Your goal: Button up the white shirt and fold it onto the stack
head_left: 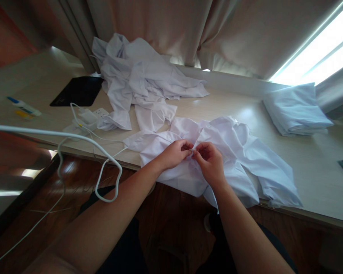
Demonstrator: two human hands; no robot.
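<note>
A white button-front garment [246, 160] lies spread on the light wooden table [303, 152], its lower part hanging over the near edge. My left hand [175, 152] pinches one front edge of the garment. My right hand [210, 161] pinches the facing edge, fingertips of both hands meeting at the placket near the middle. Whether a button is between the fingers is too small to tell.
A crumpled heap of white garments [143, 76] lies at the back. A folded white stack [295, 110] sits at the right. A black mat [78, 91], a power strip [100, 113] with white cables [74, 137] and a tube [24, 107] are at the left. Curtains [188, 26] hang behind.
</note>
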